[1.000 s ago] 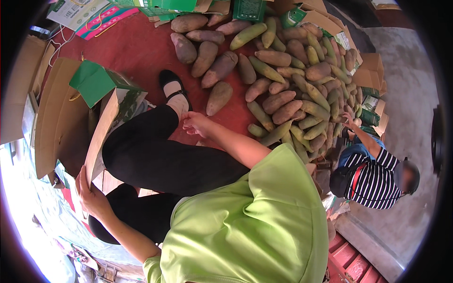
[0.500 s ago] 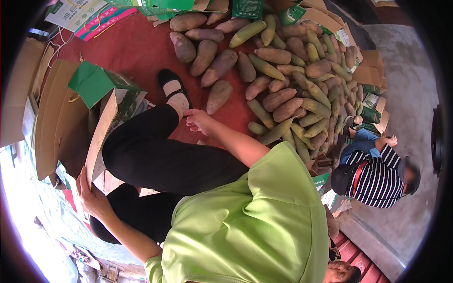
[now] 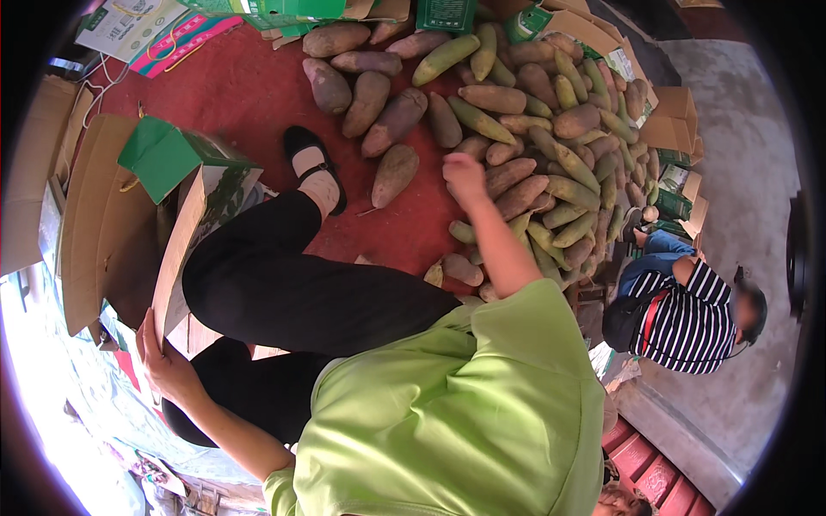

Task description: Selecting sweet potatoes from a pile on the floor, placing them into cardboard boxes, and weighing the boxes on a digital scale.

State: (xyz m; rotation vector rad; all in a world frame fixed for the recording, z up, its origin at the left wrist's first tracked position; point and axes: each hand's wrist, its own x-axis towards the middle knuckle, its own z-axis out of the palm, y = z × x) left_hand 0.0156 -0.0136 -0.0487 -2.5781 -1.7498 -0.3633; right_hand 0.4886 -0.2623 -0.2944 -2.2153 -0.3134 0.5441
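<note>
My left hand (image 3: 165, 359) grips the lower edge of the upright flap of an open green cardboard box (image 3: 182, 249) beside my knee. Past my other knee, my right hand (image 3: 465, 179) is over the near edge of a large heap of long root vegetables (image 3: 513, 202), some green, some brownish purple. Its fingers are blurred and partly turned away, so whether it touches or holds one is unclear. A single brownish root (image 3: 395, 176) lies on the red floor between that hand and my black shoe (image 3: 315, 168).
More cardboard boxes (image 3: 90, 206) stand at the left, and a green carton (image 3: 446, 14) is behind the heap. Open boxes (image 3: 671, 120) line its right side. A person in a striped shirt (image 3: 684, 314) sits at the right. Another person (image 3: 621, 499) shows at the lower right.
My right hand has moved from beside my ankle to the right, over the heap. My left hand stays on the box flap. The person in stripes has lowered an arm.
</note>
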